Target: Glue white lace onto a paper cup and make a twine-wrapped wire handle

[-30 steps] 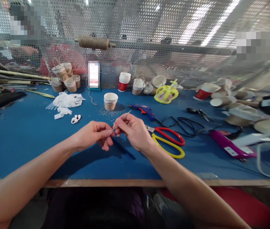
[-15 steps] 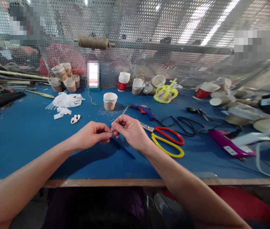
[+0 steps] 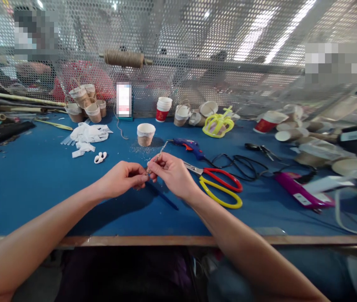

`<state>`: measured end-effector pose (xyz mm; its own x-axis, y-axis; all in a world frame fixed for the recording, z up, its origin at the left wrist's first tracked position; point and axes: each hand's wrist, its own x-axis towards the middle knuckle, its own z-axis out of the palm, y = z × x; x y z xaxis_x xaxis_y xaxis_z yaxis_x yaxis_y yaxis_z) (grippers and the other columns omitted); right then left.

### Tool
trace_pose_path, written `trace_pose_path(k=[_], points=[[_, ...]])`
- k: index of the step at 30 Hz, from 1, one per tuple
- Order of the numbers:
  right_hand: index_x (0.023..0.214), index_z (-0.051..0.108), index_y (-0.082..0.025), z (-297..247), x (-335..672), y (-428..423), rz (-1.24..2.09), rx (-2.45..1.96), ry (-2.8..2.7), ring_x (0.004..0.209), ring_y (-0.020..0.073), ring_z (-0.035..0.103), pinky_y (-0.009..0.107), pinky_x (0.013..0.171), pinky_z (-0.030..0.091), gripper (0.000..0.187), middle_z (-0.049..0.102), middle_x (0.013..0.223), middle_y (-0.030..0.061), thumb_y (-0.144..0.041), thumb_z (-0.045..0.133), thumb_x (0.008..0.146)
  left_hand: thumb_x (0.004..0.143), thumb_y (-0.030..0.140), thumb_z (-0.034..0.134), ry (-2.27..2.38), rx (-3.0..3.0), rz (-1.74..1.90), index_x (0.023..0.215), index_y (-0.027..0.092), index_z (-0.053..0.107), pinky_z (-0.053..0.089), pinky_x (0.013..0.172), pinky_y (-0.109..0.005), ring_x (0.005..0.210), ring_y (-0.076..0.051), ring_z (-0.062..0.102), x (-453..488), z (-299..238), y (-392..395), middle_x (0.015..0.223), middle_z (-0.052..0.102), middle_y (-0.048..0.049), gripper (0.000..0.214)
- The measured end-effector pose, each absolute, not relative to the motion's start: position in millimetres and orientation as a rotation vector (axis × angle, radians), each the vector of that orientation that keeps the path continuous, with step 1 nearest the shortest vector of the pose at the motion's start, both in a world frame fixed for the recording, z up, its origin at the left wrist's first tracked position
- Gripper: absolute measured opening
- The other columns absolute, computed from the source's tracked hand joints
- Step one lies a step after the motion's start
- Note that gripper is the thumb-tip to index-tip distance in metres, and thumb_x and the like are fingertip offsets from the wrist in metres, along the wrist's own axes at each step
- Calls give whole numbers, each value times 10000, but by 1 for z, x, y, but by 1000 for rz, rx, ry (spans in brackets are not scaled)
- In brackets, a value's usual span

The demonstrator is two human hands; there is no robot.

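Observation:
Both my hands meet above the blue tabletop, fingers pinched on one thin twisted cord. My left hand (image 3: 128,178) grips its lower end. My right hand (image 3: 169,170) pinches the twisted cord (image 3: 165,147) a little further up, and a loose end sticks out past the fingers toward the back. Behind the hands stands a twine-wrapped paper cup (image 3: 146,134) with a white fabric rim. On the table under my hands lies a dark blue stick-like thing (image 3: 166,199), partly hidden. Scissors (image 3: 219,182) with red and yellow handles lie beside my right wrist.
A blue glue gun (image 3: 189,147) with a black cable lies behind the scissors. White fabric pieces (image 3: 90,134) and a small white braided piece (image 3: 100,157) are at left. At the back stand red paper cups (image 3: 164,110), a phone (image 3: 124,100) and a yellow basket frame (image 3: 219,124).
My hands keep nearly the same pose on the cord. The camera view has shifted slightly. Below the table edge at right, the red surface has given way to a dark blurred shape.

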<state>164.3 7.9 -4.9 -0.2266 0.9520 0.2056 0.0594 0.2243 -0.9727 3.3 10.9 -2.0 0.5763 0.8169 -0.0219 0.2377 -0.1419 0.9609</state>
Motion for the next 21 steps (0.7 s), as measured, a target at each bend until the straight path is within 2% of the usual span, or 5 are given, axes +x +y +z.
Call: trace_pose_path(k=[11,14,18,21], points=[[700,540,-151,-3,166,8,1313,-955,-1412,478,56,518,202,468,410,151,571,565,-44,-275,621,732,755,243,540,821,1658,634,660,134,539,415,564,-221,536,-76,496,4,-1,11,587,566,20,144],[727,556,-143,-2,168,12,1390,-980,-1317,482,51,511,194,468,398,170,571,566,-43,-291,639,716,796,260,504,856,1729,656,726,131,566,444,552,-232,527,-88,521,1,-1,12,591,585,8,159],[749,567,-136,0,171,16,1550,-960,-1168,482,37,487,176,467,382,217,555,572,-49,-311,675,679,831,195,484,844,2258,1015,969,164,607,486,712,-286,768,-131,592,-4,-2,17,838,634,-55,187],[741,567,-139,0,171,16,1706,-948,-1183,490,39,486,179,489,388,260,540,574,-50,-343,697,647,827,167,506,598,2728,1261,946,209,641,481,770,-312,896,-156,564,-2,-5,18,948,613,-73,184]])
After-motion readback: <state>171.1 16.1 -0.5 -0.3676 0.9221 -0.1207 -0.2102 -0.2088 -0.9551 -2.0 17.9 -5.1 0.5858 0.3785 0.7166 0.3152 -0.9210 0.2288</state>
